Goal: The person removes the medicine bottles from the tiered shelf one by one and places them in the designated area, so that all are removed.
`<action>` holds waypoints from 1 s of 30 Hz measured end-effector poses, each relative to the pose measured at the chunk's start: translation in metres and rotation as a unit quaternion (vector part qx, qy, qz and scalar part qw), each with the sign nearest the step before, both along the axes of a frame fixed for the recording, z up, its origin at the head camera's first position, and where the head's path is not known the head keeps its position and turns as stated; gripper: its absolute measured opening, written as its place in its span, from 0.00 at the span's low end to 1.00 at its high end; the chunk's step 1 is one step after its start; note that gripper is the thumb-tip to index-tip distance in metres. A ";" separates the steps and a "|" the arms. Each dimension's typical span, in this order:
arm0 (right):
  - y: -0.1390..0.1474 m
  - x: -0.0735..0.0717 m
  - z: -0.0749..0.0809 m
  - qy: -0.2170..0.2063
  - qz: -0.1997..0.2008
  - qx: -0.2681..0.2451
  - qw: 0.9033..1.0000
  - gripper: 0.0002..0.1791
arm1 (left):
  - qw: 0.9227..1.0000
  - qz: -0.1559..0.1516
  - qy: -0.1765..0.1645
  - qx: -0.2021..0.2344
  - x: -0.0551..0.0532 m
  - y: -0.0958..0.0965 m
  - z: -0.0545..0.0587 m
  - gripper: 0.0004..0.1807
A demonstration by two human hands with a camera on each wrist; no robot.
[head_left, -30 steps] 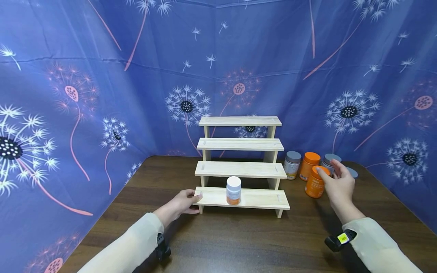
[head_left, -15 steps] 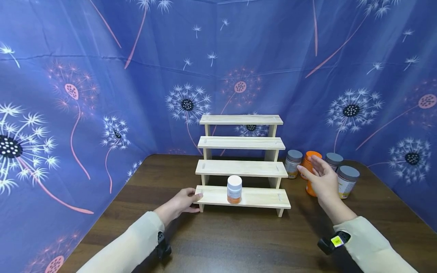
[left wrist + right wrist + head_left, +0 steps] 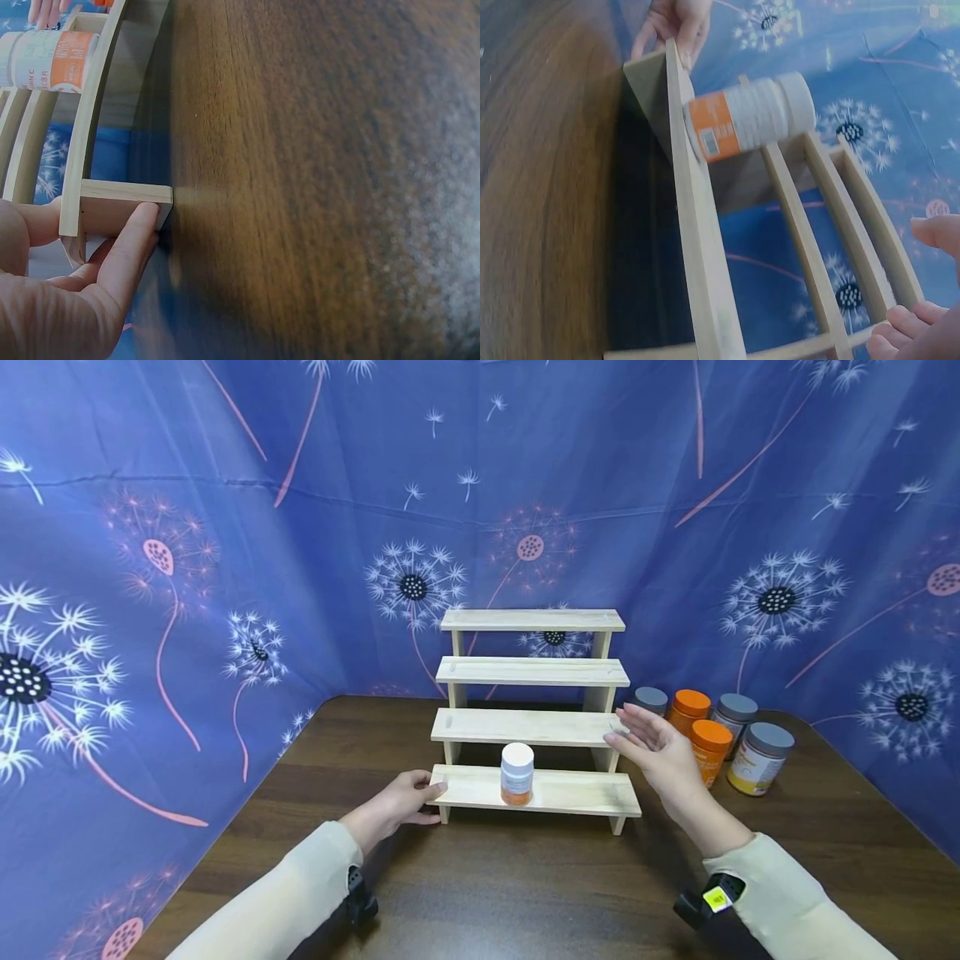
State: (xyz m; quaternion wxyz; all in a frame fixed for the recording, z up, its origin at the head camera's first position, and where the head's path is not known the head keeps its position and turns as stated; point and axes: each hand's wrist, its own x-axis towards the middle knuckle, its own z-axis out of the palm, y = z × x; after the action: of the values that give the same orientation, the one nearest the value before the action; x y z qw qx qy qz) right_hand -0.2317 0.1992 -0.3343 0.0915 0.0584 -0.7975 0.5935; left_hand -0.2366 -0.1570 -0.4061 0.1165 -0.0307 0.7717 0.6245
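Note:
A light wooden step shelf (image 3: 573, 788) with several tiers stands on the brown table. On its lowest tier sits a small white bottle (image 3: 517, 774) with a white lid and an orange band near its base. My left hand (image 3: 400, 802) grips the left end of that tier; in the left wrist view the thumb is at the board and a fingertip lies against the shelf's leg (image 3: 124, 196). My right hand (image 3: 660, 758) is in the air by the right end of the second tier, fingers loosely extended, holding nothing.
At the right stand several jars: an orange-lidded jar (image 3: 710, 750) in front, another orange-lidded jar (image 3: 686, 710) behind, a white-and-yellow jar (image 3: 754, 762) with a grey lid, and more grey-lidded ones. A blue dandelion-print cloth (image 3: 390, 460) hangs behind the table (image 3: 495, 885).
My right hand has moved left, away from the jars and over to the shelf's right side, uncovering the front jars. The left hand and the white bottle stay in place.

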 end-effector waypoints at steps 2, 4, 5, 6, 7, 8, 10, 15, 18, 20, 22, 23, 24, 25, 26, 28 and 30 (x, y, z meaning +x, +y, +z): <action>-0.005 0.002 0.001 -0.001 0.012 -0.012 1.000 0.39 | 1.000 0.000 0.002 0.000 0.000 0.000 0.000 0.15; -0.009 0.003 0.001 -0.002 0.022 -0.019 1.000 0.39 | 1.000 0.000 0.003 0.000 -0.001 0.000 0.000 0.15; -0.011 0.003 0.001 -0.003 0.026 -0.021 0.999 0.39 | 1.000 0.000 0.004 0.000 -0.001 0.000 0.000 0.15; -0.012 0.004 0.001 -0.004 0.029 -0.023 0.999 0.39 | 1.000 0.001 0.004 0.000 -0.002 0.000 0.000 0.15; -0.014 0.004 0.000 -0.005 0.032 -0.025 0.999 0.40 | 1.000 0.001 0.004 0.000 -0.002 0.000 0.000 0.15; -0.015 0.004 0.000 -0.006 0.035 -0.025 0.999 0.40 | 1.000 0.002 0.005 -0.001 -0.002 0.000 0.000 0.15; -0.018 0.005 0.000 -0.009 0.040 -0.029 0.999 0.40 | 1.000 0.002 0.004 -0.002 -0.002 0.000 0.000 0.15; -0.025 0.007 -0.001 -0.008 0.051 -0.022 0.998 0.38 | 1.000 0.003 0.005 -0.003 -0.002 0.001 -0.001 0.16; -0.031 0.007 -0.001 0.000 0.058 -0.021 0.998 0.36 | 1.000 0.003 0.004 -0.005 -0.002 0.001 0.000 0.16; -0.035 0.006 0.000 0.002 0.063 -0.030 0.998 0.35 | 1.000 0.002 0.003 -0.004 -0.002 0.000 0.000 0.16; -0.040 0.006 0.000 0.003 0.071 -0.037 0.997 0.35 | 1.000 0.002 0.002 -0.003 -0.001 0.000 0.000 0.16; -0.042 0.006 -0.001 0.002 0.075 -0.041 0.996 0.35 | 1.000 0.001 0.002 -0.001 -0.001 0.000 0.000 0.16; -0.044 0.006 -0.001 0.001 0.079 -0.045 0.996 0.35 | 1.000 0.001 0.002 -0.001 -0.001 0.000 0.000 0.15; -0.046 0.006 -0.001 -0.001 0.082 -0.049 0.995 0.35 | 1.000 0.001 0.003 0.000 -0.001 0.000 0.000 0.15; -0.049 0.006 -0.002 -0.001 0.086 -0.051 0.995 0.35 | 1.000 0.001 0.003 0.002 -0.001 0.000 0.000 0.15; -0.053 0.006 -0.004 -0.003 0.091 -0.056 0.994 0.35 | 1.000 0.001 0.003 0.003 0.000 0.000 -0.001 0.15; -0.058 0.007 -0.006 -0.004 0.094 -0.061 0.994 0.35 | 1.000 0.001 0.003 0.004 0.000 0.000 -0.002 0.15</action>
State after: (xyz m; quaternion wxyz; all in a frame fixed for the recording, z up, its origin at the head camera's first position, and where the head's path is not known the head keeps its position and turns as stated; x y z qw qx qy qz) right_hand -0.2252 0.1413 -0.3400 0.0356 0.1252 -0.7512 0.6471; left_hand -0.2370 -0.1571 -0.4076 0.1137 -0.0294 0.7696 0.6276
